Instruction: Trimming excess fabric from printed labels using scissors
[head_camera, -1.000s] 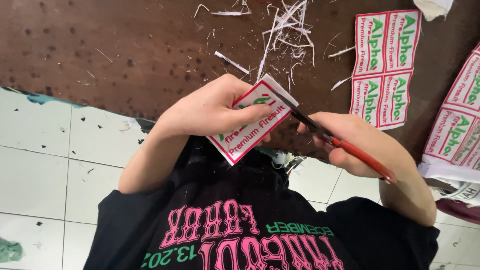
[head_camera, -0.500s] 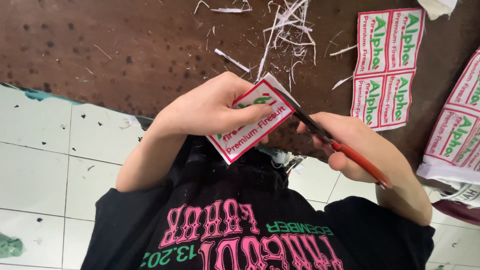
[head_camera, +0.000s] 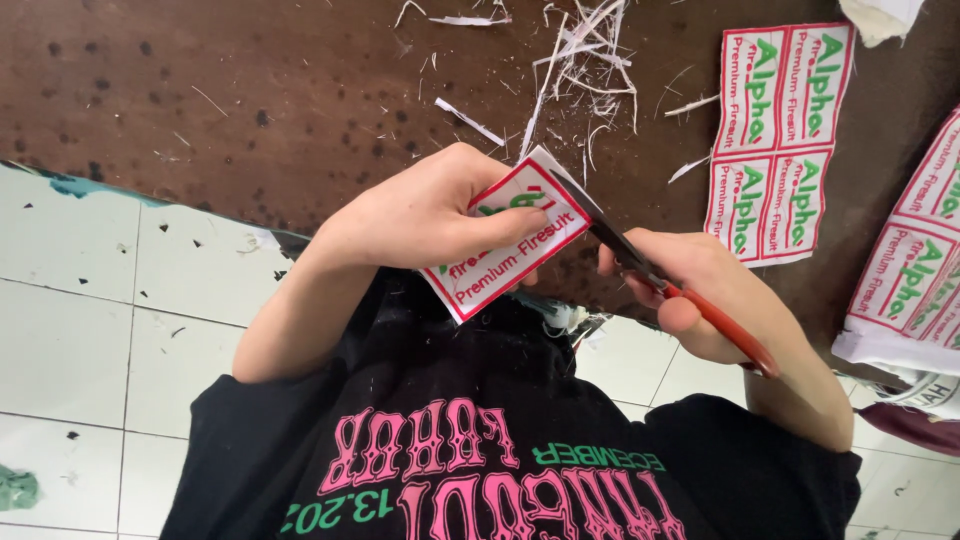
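Observation:
My left hand pinches a white label with a red border and red and green print, held over the table's near edge. My right hand grips scissors with red handles. Their dark blades meet the label's right edge near its top corner. Both hands hover just above my black shirt with pink and green lettering.
A brown speckled tabletop carries thin white paper trimmings. An uncut sheet of the same labels lies to the right. A stack of more label sheets sits at the far right edge. White floor tiles show on the left.
The label has tilted slightly and shifted right in my left hand. The scissor blades have slid further along its right edge.

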